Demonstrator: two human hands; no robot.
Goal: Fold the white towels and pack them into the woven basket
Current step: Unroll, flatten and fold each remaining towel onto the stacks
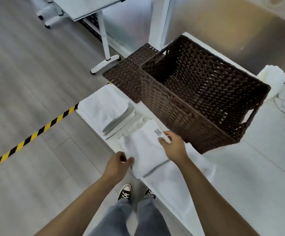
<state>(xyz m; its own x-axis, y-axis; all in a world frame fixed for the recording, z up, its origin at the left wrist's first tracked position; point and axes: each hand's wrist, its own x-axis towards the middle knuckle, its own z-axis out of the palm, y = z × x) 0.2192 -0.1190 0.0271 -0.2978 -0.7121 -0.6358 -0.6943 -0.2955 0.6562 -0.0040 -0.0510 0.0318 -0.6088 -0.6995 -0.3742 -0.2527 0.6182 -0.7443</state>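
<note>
Pinching opposite edges of the folded white towel (145, 150) beside the empty woven basket (204, 92), the left hand (119, 165) and right hand (173, 145) held soft, light, floppy cloth likely needing support at both ends.

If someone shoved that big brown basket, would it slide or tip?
Probably slide: the woven basket sits wide and low on the smooth white table. It looks empty, so likely light. Its open weave suggests the walls may flex slightly.

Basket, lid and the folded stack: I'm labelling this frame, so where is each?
woven basket (155, 92): head view, on its near-left outer wall.
basket lid (126, 77): head view, middle of its woven face.
folded towel stack (102, 108): head view, top towel's surface.
</note>
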